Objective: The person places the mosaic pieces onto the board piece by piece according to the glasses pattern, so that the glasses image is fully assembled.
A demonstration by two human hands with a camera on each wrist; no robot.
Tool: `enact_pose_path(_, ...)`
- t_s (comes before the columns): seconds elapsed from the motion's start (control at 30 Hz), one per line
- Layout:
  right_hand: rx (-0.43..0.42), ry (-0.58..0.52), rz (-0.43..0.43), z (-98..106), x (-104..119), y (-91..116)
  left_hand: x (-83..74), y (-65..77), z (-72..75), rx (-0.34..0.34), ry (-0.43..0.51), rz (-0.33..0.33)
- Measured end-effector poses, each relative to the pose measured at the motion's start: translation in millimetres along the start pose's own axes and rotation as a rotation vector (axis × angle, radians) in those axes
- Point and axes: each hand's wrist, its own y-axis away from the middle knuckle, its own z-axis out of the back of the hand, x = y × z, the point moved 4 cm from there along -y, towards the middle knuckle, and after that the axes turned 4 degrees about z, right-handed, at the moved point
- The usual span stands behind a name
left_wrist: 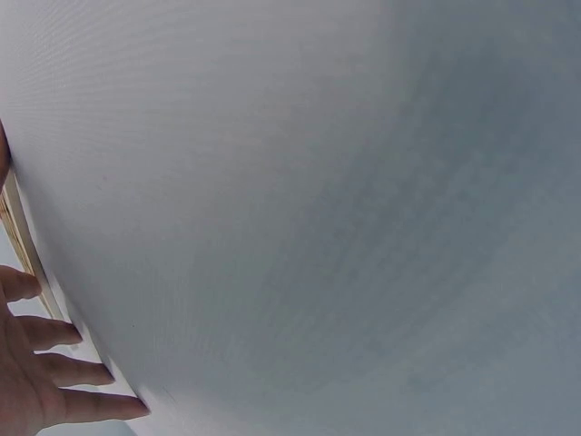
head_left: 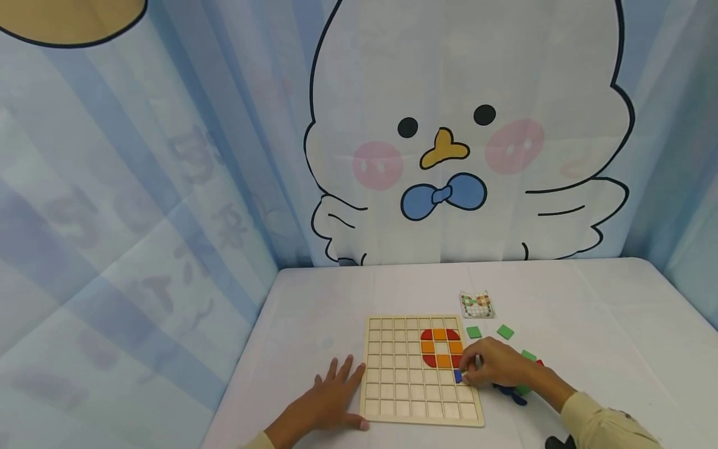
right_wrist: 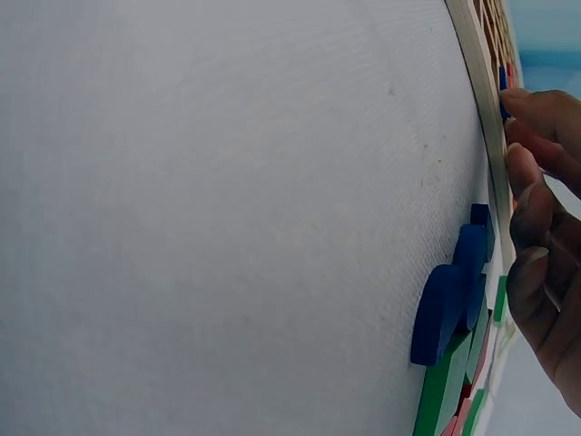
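A pale wooden grid board point(head_left: 402, 393) lies on the table, with a ring of red and orange tiles point(head_left: 440, 360) in its upper right part. By the board's left edge my left hand point(head_left: 335, 398) rests with fingers spread, the thumb near the lower left corner. Over the right edge, my right hand point(head_left: 496, 363) pinches a small blue tile point(head_left: 457, 376) in a cell below the ring's right side. The right wrist view shows the thumb and index finger at that blue tile point(right_wrist: 504, 80), the other fingers curled.
Loose blue pieces point(right_wrist: 440, 313) and green pieces point(right_wrist: 445, 386) lie right of the board, partly under my right forearm. Green tiles point(head_left: 505, 332) lie farther back, near a small pattern card point(head_left: 477, 304). A dark object point(head_left: 558, 443) sits at the bottom edge.
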Motion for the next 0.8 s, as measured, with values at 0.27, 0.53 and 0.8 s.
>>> enact_pose_path(0.27,-0.035,-0.045,0.063,6.0,-3.2,3.2,-0.2,0.3,0.3,0.004,-0.007,0.006)
enact_pose_path(0.53,-0.094,-0.034,-0.03,20.4,-18.4,26.1,-1.3,2.0,1.8,-0.009,-0.002,-0.01)
enact_pose_path(0.8,-0.063,0.105,-0.061,22.9,-23.3,43.3,-1.4,2.1,1.2,-0.009,0.005,-0.011)
